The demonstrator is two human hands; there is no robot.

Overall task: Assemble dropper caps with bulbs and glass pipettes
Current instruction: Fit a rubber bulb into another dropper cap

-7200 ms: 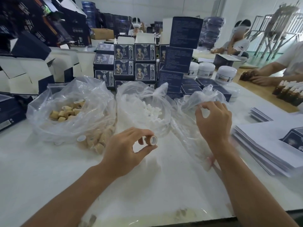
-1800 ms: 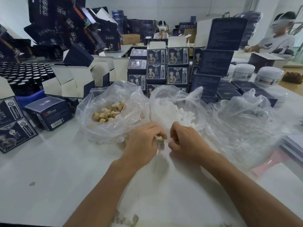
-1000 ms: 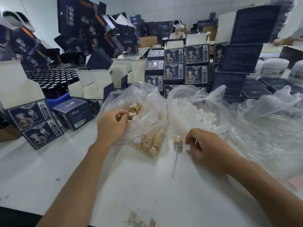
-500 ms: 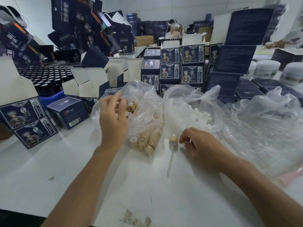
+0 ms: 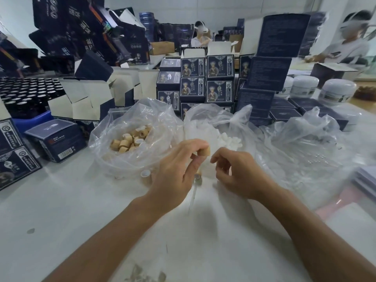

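Observation:
My left hand (image 5: 175, 174) pinches a tan dropper cap (image 5: 204, 152) between thumb and fingertips, just above the table. My right hand (image 5: 237, 174) hovers beside it with fingers loosely curled and nothing visible in them. An assembled dropper (image 5: 196, 183) with its glass pipette lies on the white table between and below the hands. Behind stand three clear plastic bags: one with tan caps (image 5: 130, 138), one with white bulbs (image 5: 228, 139), and one with glass pipettes (image 5: 305, 151).
A loose cap (image 5: 145, 174) sits by the caps bag. Dark printed boxes (image 5: 205, 78) are stacked behind the bags, folded cartons (image 5: 55, 139) at left, white jars (image 5: 335, 90) at right. Paper stacks (image 5: 366, 178) lie at the right edge. Other people work at the far tables.
My left hand has left the caps bag and come to the middle with a tan cap pinched in it. My right hand has risen slightly beside it. The assembled dropper stays on the table.

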